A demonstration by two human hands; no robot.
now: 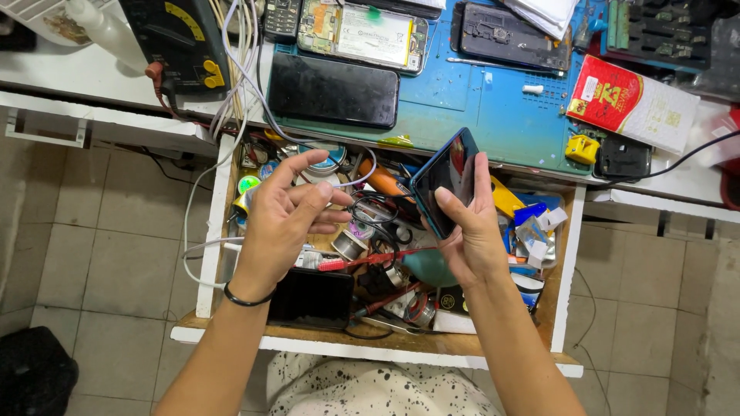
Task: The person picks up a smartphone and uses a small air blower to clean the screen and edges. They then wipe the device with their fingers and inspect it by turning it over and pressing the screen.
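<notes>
1. Right hand point(472, 235): grips a dark, glossy, flat smartphone point(445, 181) by its lower end, thumb across the front edge and fingers wrapped behind. The phone stands tilted, upper corner toward 12 o'clock, screen turned toward the left hand, which likely keeps the face visible for inspection.
2. Left hand point(287, 212): raised at 9 o'clock of the phone, well apart from it. Thumb and index fingertips are pressed together; whether they pinch a small part cannot be told. Remaining fingers curl loosely. A black band sits on the wrist.
3. Location: both hands hover over an open white-edged wooden drawer point(569, 262) crowded with tools, solder spools and a red-handled screwdriver point(362, 260), so a dropped part would probably land inside.
4. At 12 o'clock: a blue work mat point(493, 115) carries a second black phone point(333, 90) lying flat and an opened phone showing its white battery point(364, 31).
5. At 2 o'clock: a red-and-white cardboard box point(634, 103).
</notes>
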